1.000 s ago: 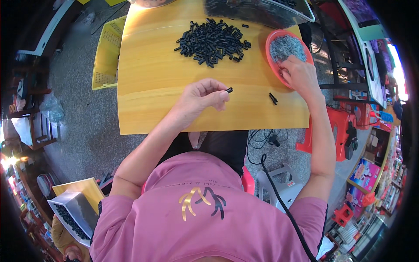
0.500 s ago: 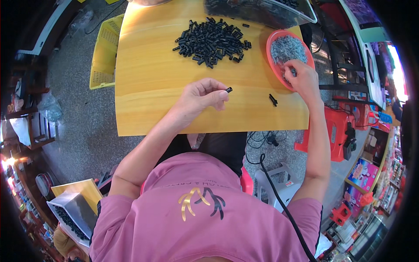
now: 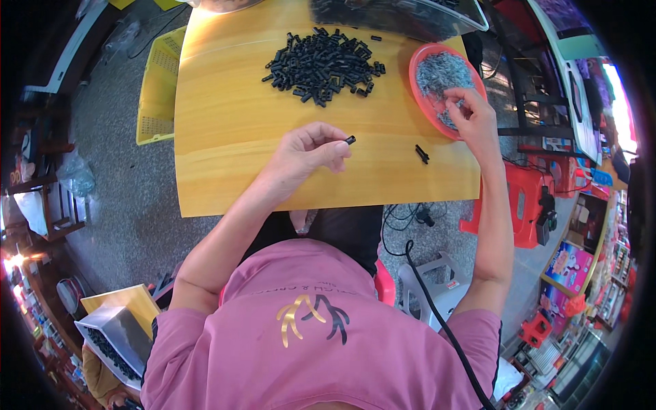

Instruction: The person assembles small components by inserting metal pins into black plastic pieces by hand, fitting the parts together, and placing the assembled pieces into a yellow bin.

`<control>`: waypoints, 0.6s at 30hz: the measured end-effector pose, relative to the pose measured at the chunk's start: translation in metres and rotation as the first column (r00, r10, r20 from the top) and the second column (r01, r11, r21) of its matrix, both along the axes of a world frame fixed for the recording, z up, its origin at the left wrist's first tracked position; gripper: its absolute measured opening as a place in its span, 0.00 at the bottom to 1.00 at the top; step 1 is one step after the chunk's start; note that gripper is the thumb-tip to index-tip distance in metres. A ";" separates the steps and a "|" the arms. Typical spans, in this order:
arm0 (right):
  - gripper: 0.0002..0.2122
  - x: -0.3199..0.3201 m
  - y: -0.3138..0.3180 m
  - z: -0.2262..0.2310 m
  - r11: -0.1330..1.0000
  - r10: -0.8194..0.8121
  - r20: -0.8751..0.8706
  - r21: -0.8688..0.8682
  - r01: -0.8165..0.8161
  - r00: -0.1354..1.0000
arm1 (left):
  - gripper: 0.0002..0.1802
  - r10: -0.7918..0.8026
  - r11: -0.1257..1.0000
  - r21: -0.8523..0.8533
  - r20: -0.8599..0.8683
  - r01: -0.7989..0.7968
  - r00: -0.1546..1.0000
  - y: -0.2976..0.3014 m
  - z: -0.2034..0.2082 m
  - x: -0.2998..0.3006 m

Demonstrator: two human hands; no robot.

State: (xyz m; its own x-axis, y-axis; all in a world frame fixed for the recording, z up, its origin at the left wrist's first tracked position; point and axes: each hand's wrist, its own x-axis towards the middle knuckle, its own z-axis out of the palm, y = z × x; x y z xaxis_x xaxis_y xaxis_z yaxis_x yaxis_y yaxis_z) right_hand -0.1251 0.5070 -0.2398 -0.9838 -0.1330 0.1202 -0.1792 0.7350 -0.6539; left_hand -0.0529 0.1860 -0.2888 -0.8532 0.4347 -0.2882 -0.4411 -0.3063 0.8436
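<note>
Delicately, black part (image 3: 351,140) sat pinched in fingers of L hand (image 3: 309,150) above desk (image 3: 232,137); fingers of R hand (image 3: 475,117) curled over red bowl (image 3: 414,76) of tiny grey pcs (image 3: 441,72), catch unclear. Light fingertip hold seemed best.

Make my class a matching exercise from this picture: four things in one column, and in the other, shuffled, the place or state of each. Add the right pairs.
Things
1. Left hand
2. Right hand
3. Black pile
4. Yellow crate

Places and states
A. At the red bowl
B. Beside the left edge of the table
C. Pinching a small black part
D. Heaped on the tabletop

Right pairs: 1-C, 2-A, 3-D, 4-B
</note>
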 end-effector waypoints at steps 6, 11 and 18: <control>0.06 -0.001 0.000 -0.001 0.934 0.125 -0.009 0.339 -0.114 0.992 | 0.11 -0.005 1.000 -0.013 0.005 0.005 1.000 0.000 0.000 0.000; 0.06 -0.007 -0.008 -0.002 0.808 0.167 -0.037 0.578 -0.116 0.985 | 0.12 -0.011 0.998 -0.055 0.001 0.011 1.000 0.001 0.005 0.000; 0.07 -0.007 -0.009 0.001 0.932 0.012 0.016 0.363 -0.017 1.000 | 0.14 -0.013 0.998 -0.061 -0.031 0.012 0.999 0.002 0.006 0.001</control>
State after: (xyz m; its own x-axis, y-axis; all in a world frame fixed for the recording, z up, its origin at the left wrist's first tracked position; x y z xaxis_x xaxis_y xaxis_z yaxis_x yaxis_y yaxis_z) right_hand -0.1325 0.4979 -0.2391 -0.9827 -0.1790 0.0474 -0.1843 0.9203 -0.3452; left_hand -0.0517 0.1881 -0.2832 -0.8568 0.4280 -0.2877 -0.4178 -0.2490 0.8738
